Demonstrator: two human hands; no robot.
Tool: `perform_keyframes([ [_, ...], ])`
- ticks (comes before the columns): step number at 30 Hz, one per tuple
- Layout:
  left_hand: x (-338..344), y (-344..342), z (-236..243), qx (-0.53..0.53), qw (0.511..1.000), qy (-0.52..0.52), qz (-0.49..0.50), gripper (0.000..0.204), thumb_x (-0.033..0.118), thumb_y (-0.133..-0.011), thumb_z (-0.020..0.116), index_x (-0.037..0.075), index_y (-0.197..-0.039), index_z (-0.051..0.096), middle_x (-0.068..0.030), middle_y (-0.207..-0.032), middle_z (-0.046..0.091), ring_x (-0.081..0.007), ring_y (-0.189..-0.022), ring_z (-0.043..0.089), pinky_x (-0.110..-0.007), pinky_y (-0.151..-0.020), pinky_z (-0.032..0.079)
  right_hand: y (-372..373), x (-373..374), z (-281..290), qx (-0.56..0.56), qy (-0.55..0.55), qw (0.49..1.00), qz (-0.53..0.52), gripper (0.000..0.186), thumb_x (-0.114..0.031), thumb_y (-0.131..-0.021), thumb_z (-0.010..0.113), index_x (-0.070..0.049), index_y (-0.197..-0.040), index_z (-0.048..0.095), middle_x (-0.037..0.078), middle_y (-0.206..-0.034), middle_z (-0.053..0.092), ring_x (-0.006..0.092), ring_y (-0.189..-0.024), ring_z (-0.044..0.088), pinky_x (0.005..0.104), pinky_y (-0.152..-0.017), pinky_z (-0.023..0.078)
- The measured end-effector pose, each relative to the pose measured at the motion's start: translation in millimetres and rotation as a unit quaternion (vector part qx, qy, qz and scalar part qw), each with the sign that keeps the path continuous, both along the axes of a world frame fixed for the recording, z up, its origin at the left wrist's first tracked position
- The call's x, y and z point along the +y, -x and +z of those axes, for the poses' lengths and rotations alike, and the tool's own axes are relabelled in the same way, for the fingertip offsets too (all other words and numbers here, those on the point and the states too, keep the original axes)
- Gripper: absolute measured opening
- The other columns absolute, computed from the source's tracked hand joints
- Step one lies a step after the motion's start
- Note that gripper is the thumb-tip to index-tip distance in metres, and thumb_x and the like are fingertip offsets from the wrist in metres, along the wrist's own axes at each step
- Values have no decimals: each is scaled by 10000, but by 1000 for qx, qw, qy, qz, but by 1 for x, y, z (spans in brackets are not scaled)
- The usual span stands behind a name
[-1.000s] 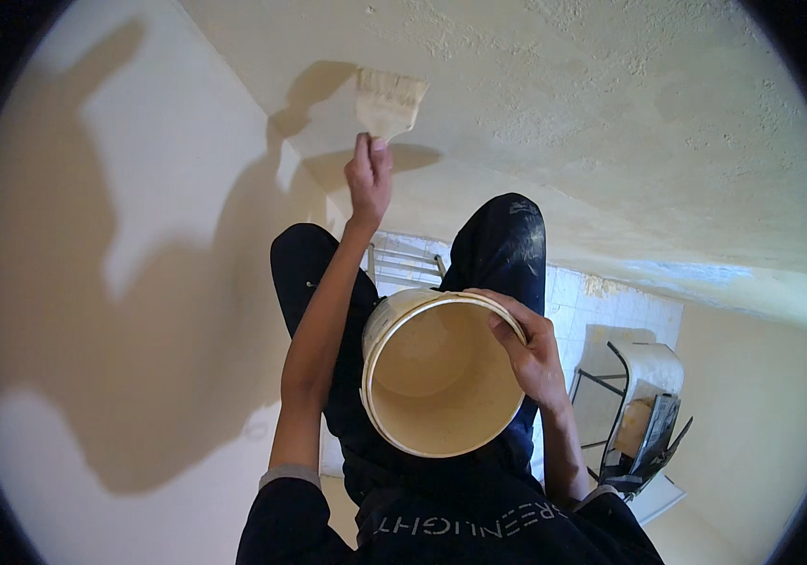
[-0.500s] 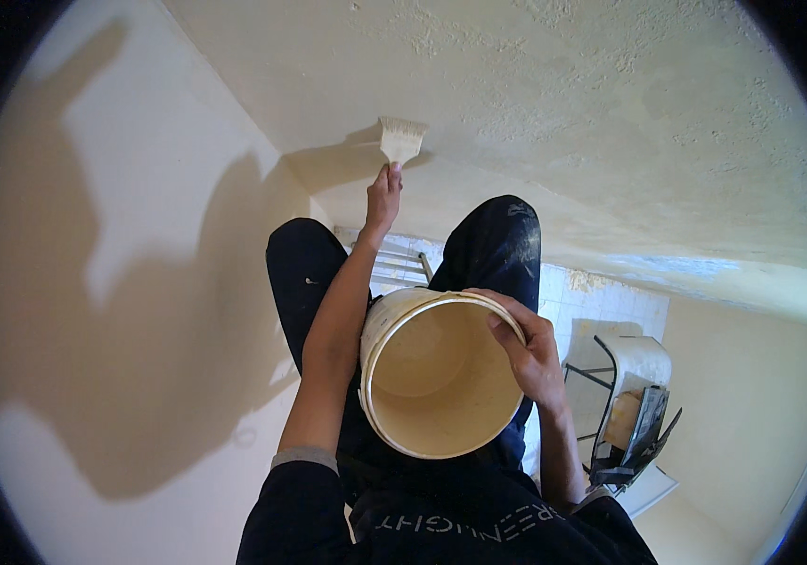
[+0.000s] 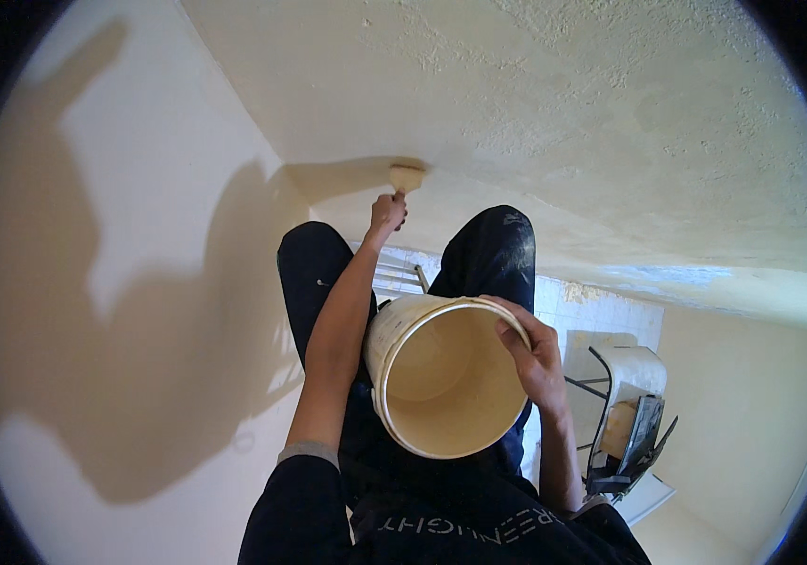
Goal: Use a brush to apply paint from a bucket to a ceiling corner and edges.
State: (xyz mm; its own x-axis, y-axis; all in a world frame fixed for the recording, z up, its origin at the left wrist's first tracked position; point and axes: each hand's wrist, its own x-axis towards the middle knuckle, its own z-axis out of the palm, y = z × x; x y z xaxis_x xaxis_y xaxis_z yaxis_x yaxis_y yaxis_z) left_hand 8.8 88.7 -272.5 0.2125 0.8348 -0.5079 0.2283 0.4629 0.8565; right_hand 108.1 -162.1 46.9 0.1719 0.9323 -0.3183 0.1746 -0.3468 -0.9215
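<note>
My left hand grips a wide paintbrush, held against or very close to the cream wall in front of me, near its corner with the smooth wall on my left. My right hand holds a white round bucket by its rim, above my dark-clothed legs. Pale cream liquid or residue shows inside it. The upper part of the front wall has rough, pitted patches.
Below me, metal rungs, probably of a ladder, stand over a pale tiled floor. At the lower right a white-and-black chair holds a wooden piece and dark flat tools. A cream wall lies beyond it.
My left hand and the brush have moved down the frame along the front wall, a little to the right. The bucket and my right hand have barely shifted.
</note>
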Motion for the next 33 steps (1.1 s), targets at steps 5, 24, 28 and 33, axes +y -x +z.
perform_keyframes([
  [5,-8,-9,25,15,998,-49,22,532,449,-973,477,20,-675,580,-70,-548,581,-159,-458,574,-315,-405,439,2,0,2,5,4,1000,0,306,-29,-954,483,-6,-1237,597,120,-1186,654,188,-1131,583,320,-1001,426],
  [24,0,-7,78,-40,952,-304,2,412,373,-1020,421,12,-848,520,-64,-575,484,-176,-533,514,-333,-535,424,-6,7,-4,59,-11,998,18,339,19,-934,461,-6,-1252,576,126,-1227,631,182,-1156,562,319,-1019,408],
  [28,-9,-12,36,30,974,-226,0,476,448,-1013,390,16,-893,548,-96,-589,516,-246,-561,547,-382,-592,455,-5,6,-5,65,4,998,3,344,28,-928,456,1,-1250,576,137,-1215,636,183,-1154,563,323,-1022,404],
  [33,-5,4,-26,95,994,-38,-32,522,479,-987,417,11,-834,589,-156,-663,616,-329,-638,630,-432,-653,494,0,7,-5,36,-27,999,11,288,-82,-969,498,13,-1220,602,101,-1157,657,165,-1078,594,308,-955,458],
])
